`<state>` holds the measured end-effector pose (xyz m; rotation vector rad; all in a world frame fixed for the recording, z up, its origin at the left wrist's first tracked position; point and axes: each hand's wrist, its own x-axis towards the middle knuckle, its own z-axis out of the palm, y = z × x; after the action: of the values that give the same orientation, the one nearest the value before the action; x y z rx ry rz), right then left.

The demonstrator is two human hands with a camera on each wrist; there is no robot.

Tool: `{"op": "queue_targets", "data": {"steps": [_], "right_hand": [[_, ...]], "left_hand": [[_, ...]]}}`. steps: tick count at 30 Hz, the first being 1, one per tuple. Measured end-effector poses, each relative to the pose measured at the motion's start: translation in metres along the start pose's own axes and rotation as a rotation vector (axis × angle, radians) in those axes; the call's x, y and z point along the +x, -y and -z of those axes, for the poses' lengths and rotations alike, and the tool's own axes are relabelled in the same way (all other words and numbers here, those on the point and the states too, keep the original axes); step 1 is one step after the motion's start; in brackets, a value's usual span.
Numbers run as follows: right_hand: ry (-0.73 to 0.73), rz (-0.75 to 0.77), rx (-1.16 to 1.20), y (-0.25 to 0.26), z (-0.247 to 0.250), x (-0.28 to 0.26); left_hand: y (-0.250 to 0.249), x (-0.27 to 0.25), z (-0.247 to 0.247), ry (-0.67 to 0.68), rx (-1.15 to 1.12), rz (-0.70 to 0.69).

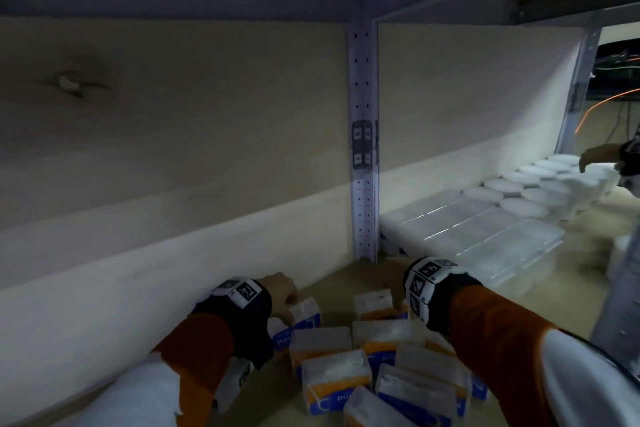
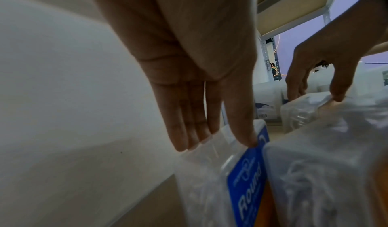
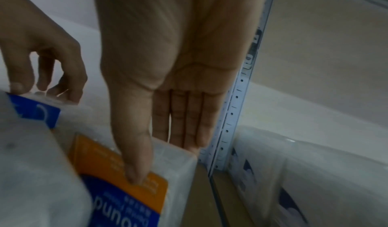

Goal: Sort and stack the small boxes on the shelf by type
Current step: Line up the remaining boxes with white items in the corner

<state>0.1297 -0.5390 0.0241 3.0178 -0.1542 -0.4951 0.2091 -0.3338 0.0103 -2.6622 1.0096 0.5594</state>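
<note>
- Your shelf (image 1: 332, 283) holds a jumble of small boxes (image 1: 349, 357) at the near edge, with clear cases (image 1: 467, 229) in the bay beyond the upright post (image 1: 363, 149).
- Your left hand (image 1: 278, 289) pinches the blue-label box (image 2: 245, 177), thumb and fingers on its top edge (label reads "Round").
- Your right hand (image 3: 168, 97) clamps the orange-and-blue box (image 3: 134, 180), thumb on its label, fingers behind.
</note>
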Motion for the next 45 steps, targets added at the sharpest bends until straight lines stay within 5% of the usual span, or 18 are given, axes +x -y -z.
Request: {"op": "queue_targets", "data": {"steps": [30, 45], "right_hand": [[0.13, 0.383, -0.011, 0.089, 0.021, 0.028], [0.05, 0.318, 0.062, 0.069, 0.03, 0.034]], "left_hand": [[0.021, -0.042, -0.015, -0.002, -0.041, 0.082], [0.024, -0.044, -0.014, 0.014, -0.05, 0.091]]}}
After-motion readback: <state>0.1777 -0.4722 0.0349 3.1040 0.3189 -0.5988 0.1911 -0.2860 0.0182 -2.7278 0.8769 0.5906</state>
